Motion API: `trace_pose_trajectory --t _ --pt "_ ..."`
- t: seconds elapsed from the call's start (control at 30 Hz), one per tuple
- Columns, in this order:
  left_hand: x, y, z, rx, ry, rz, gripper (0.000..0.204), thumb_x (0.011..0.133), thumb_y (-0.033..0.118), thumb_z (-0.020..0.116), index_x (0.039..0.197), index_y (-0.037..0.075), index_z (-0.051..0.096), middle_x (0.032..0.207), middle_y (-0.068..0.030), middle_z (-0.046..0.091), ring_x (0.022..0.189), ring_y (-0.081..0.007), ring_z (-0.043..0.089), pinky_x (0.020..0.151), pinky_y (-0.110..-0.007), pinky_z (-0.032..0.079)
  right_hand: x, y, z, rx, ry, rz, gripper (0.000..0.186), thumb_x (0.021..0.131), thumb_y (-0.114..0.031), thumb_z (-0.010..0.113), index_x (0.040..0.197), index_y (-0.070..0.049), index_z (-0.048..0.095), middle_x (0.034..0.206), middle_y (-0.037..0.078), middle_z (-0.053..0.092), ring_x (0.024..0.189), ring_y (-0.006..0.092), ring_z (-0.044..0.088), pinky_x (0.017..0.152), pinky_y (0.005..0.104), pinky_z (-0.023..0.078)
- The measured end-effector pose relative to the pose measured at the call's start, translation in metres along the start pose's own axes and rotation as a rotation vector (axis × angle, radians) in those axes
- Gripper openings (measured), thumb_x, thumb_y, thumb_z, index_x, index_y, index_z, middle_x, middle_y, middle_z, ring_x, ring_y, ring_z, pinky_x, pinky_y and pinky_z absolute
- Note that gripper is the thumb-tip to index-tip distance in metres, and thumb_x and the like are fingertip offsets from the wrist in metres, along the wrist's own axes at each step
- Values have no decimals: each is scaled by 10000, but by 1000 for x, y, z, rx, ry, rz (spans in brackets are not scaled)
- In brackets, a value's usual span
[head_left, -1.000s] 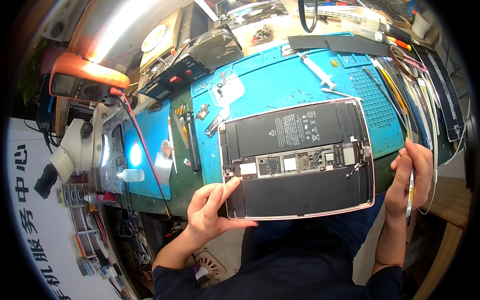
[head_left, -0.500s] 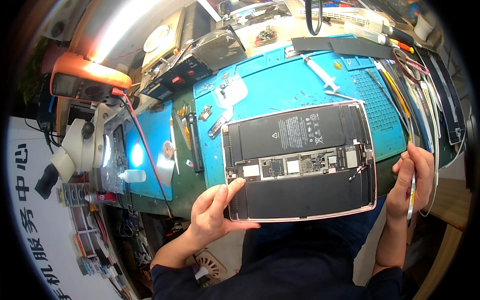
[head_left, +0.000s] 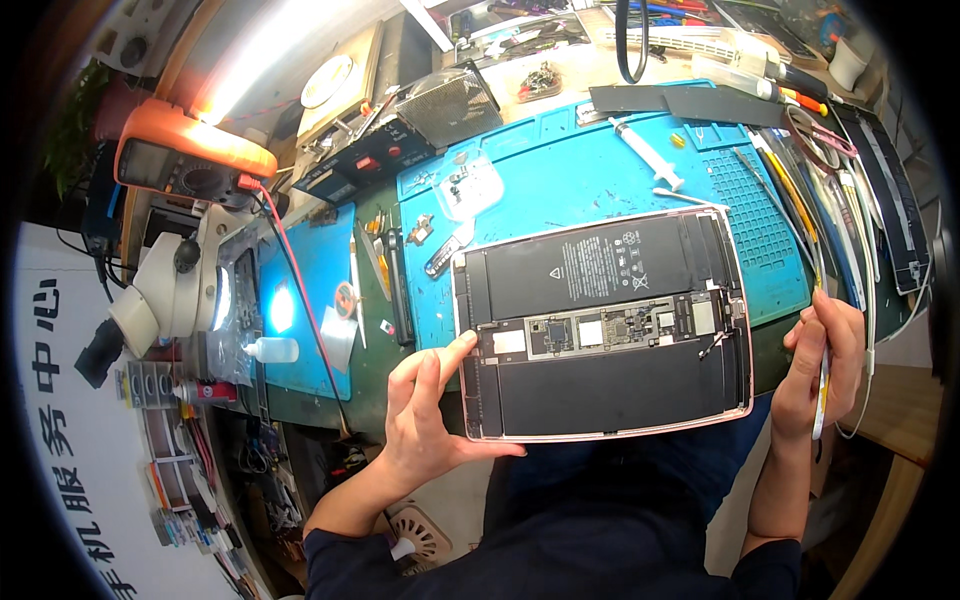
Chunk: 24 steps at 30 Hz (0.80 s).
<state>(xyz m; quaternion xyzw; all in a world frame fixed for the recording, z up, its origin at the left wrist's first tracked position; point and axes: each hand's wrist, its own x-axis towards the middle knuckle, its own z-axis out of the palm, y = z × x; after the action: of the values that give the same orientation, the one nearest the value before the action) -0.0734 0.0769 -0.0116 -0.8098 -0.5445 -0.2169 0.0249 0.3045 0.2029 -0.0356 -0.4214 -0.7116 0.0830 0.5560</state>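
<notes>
An opened tablet (head_left: 607,390) with a pinkish frame lies over the near edge of the blue mat, its dark battery sections and long circuit board (head_left: 600,330) exposed. My left hand (head_left: 425,410) grips its near left corner, index fingertip on the left edge and thumb along the near edge. To the right of the tablet, my right hand (head_left: 822,365) is closed around a slim, pen-like tool (head_left: 822,400), silvery with some yellow. Its exact kind is unclear. This tool stands upright in the picture, apart from the tablet.
Beyond the tablet, a syringe (head_left: 645,153) and a clear parts tray (head_left: 470,188) lie on the blue mat (head_left: 560,170). An orange multimeter (head_left: 195,160), a white microscope (head_left: 165,290) and a small bottle (head_left: 272,349) stand left. Cables and tools (head_left: 835,200) crowd the right side.
My left index finger has drawn back from beside the circuit board to the tablet's left edge. The whole view has shifted slightly. My right hand keeps its hold on the tool.
</notes>
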Motion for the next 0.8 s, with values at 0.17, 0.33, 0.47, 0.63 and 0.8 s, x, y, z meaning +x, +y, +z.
trace_pose_trajectory --t 0.17,0.33,0.47,0.63,0.8 --pt "1 0 2 1 1 20 1456 690 664 927 1682 -47 134 1485 -193 662 1263 -299 521 1037 -398 516 1 -1 -1 -10 -10 5 261 1053 36 592 1280 20 718 1049 114 673 741 107 569 666 246 485" --pt "0 -1 4 42 6 40 1401 718 709 879 1664 -68 199 1493 -192 652 1260 -289 521 1026 -386 534 1 -2 -1 -1 -13 -1 261 1053 37 593 1281 21 719 1052 115 674 738 106 568 663 247 484" --pt "3 4 0 141 -65 30 1313 764 766 805 1630 -84 304 1491 -187 649 1259 -302 543 1039 -385 539 1 -2 -1 -5 -15 -1 265 1053 38 594 1288 20 716 1053 118 674 734 106 570 654 247 483" --pt "3 4 1 140 -47 36 1158 792 752 798 1538 -84 503 1484 -171 647 1240 -296 587 1068 -391 529 0 0 -1 3 -12 -10 267 1056 37 594 1294 19 713 1049 118 673 729 106 572 650 247 482" --pt "7 1 -3 134 -44 73 1139 803 727 816 1541 -83 504 1490 -183 633 1237 -298 595 1072 -406 523 0 -1 0 -4 -10 -11 267 1057 39 590 1294 23 711 1044 117 671 729 108 574 650 245 483"
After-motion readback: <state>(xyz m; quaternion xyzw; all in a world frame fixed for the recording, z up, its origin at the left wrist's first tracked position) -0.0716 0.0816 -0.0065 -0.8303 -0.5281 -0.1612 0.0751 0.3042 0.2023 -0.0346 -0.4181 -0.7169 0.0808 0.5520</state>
